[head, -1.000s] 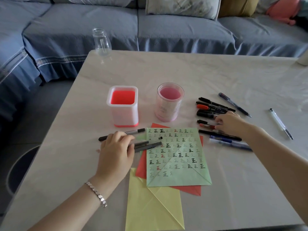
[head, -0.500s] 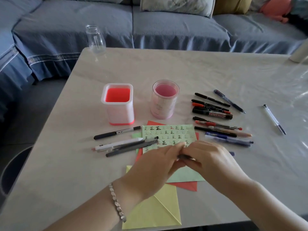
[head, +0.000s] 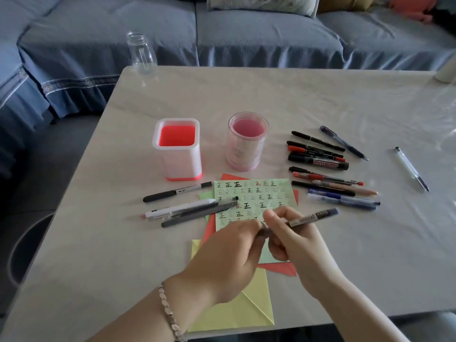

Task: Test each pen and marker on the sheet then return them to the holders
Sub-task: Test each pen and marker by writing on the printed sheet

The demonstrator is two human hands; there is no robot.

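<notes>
The yellow paper [head: 237, 314] lies at the bottom centre of the frame, partly under a red paper [head: 281, 269]. Above it, both hands work one pen [head: 313, 217] held in the air over the sheet. The left hand [head: 232, 257] pinches the pen's near end between thumb and fingertips. The right hand [head: 296, 245] grips the barrel, with the far end pointing to the upper right.

Step in hand, as judged: uncapping the pen before a test stroke. The next move calls for pulling the cap straight off and setting the tip on a free patch of the sheet.

The green sheet [head: 259, 193] lies at centre frame, covered with rows of small test marks. A set of pens [head: 177, 208] lies just left of it, some overlapping its edge. A larger set of pens and markers [head: 320, 162] lies to its right, and a single pen [head: 412, 169] lies well apart at far right.

Behind the sheet stand the square holder [head: 182, 164] and the round holder [head: 244, 154]. No pen stands in either, so the return step is not yet begun. A glass bottle [head: 142, 53] stands at the far left corner of the tabletop [head: 320, 95].
</notes>
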